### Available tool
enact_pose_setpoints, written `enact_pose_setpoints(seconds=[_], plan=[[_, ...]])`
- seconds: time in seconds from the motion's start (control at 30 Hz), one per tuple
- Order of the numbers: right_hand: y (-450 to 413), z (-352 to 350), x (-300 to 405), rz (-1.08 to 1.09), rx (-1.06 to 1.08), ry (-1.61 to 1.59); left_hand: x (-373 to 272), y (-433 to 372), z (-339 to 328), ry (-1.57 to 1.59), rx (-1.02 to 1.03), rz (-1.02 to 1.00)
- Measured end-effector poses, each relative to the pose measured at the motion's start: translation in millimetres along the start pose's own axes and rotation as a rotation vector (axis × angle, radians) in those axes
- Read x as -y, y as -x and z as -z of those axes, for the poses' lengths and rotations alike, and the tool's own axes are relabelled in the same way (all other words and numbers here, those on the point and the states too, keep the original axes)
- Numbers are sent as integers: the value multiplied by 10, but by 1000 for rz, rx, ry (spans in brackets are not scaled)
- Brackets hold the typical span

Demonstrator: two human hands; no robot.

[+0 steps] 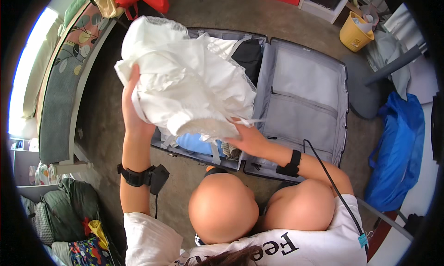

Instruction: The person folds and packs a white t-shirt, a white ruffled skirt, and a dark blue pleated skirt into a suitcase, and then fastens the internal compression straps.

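Observation:
Both hands hold a bundled white cloth garment with lace edging (187,78) above the left half of an open suitcase. My left hand (135,106) grips its left side, the thumb over the fabric. My right hand (248,136) holds its lower right edge, near a thin white strap. Under the garment, the packed half shows black fabric (248,58), a light blue item (196,143) and a striped knitted piece (230,151). The suitcase's other half (301,103) lies open at the right, with a grey lining and zipped mesh pockets. The garment hides much of the packed half.
A bed (62,106) stands at the left, with clothes (66,210) piled below it. At the right are a yellow bin (355,32), a grey round stand base (364,87) and a blue bag (399,155). A black cable (326,169) crosses my right arm.

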State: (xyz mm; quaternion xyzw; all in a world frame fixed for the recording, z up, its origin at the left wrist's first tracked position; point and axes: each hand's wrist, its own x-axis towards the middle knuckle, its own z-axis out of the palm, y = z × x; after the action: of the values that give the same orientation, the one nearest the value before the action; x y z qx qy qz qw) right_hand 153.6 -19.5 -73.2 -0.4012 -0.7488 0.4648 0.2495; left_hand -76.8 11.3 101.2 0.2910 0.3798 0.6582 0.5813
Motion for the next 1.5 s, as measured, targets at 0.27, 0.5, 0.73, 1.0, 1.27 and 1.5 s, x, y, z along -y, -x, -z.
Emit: enact_pose_setpoints(seconds=[0.27,0.5,0.73,1.0,1.27,1.5], plan=[[-238,1272,-221,92,-633,326,22,-407,475,-273,-237,-13],[-511,2637,868,448,-995,941,-185,-1012,-287,-297,-159,-268],[82,2777,988,610,-940,1079,-178,-1020,-594,-323,101,-164],[1086,1282,-595,306,-243,918,1497,-455,1277,-1132,74,137],[1436,995,-954,54,-237,753,2145,503,830,-1702,898,-444],[1140,1148,-865,44,-304,617,2378,303,657,-1866,914,-319]])
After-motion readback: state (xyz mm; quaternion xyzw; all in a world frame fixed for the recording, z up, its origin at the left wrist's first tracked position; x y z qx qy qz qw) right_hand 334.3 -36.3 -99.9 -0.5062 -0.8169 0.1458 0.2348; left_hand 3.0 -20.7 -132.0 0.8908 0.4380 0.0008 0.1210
